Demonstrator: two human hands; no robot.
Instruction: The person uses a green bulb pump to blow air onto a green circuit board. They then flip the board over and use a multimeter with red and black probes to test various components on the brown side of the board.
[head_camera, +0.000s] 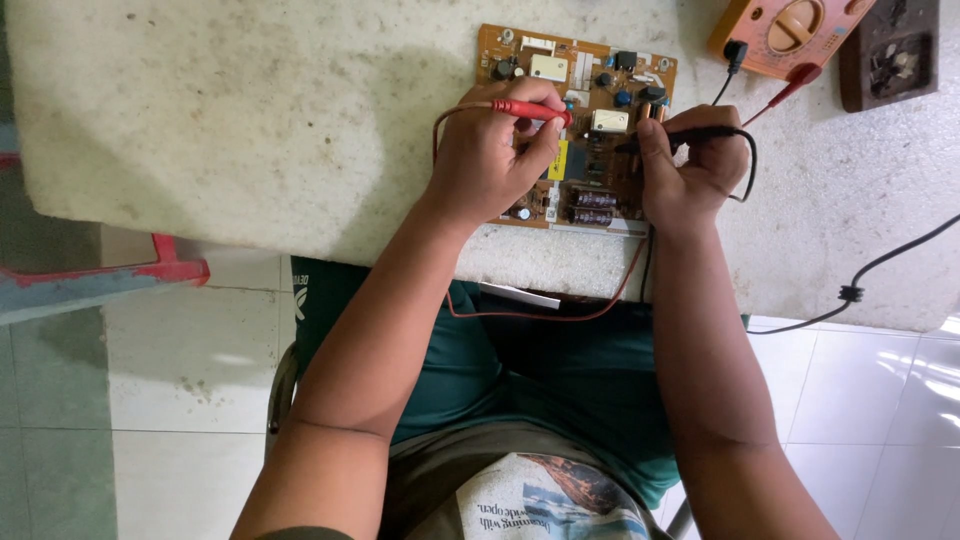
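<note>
A red probe (530, 109) is being gripped in the closed fingers of the left hand (490, 155), its long axis running rightward over the circuit board (600, 85) on the counter (250, 120). A black probe (690, 133) is being pinched by the right hand (695, 165), tip pointing leftward beyond the fingers.

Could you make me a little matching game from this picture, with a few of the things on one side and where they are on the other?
Things:
1. red probe
2. black probe
3. circuit board
4. orange meter

Places:
A. flat on the pale table, under both hands
B. at the table's far corner, with the two leads plugged into it
C. in the left hand
D. in the right hand

Pairs: 1-C, 2-D, 3-A, 4-B
</note>
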